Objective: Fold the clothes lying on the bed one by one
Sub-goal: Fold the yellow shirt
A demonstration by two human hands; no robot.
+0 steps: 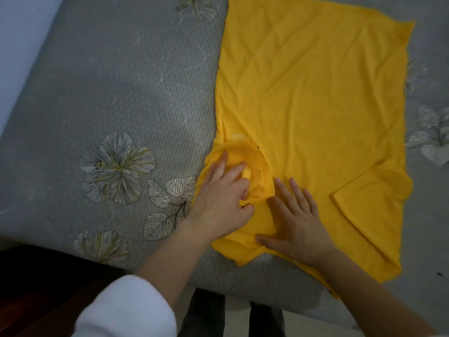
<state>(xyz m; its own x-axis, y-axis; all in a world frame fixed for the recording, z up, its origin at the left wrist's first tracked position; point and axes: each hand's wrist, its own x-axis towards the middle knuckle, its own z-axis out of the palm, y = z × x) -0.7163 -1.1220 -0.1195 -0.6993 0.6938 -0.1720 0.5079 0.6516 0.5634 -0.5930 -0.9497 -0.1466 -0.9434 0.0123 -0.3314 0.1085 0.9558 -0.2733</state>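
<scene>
**Collar under your hands, shirt running away toward twelve o'clock**

On your left, at nine o'clock, the grey flowered bedsheet (102, 88) lies bare, with room for a fold to land. Your left hand (220, 203) rests on the neck opening of the yellow T-shirt (315, 98), fingers curled and bunching the collar cloth. Just beside it at three o'clock, your right hand (295, 222) lies spread, palm down, pressing the fabric flat. The shirt's long axis runs from your hands toward twelve o'clock; one sleeve (371, 190) is folded in at three o'clock. Both hands sit equally near the collar end.
</scene>
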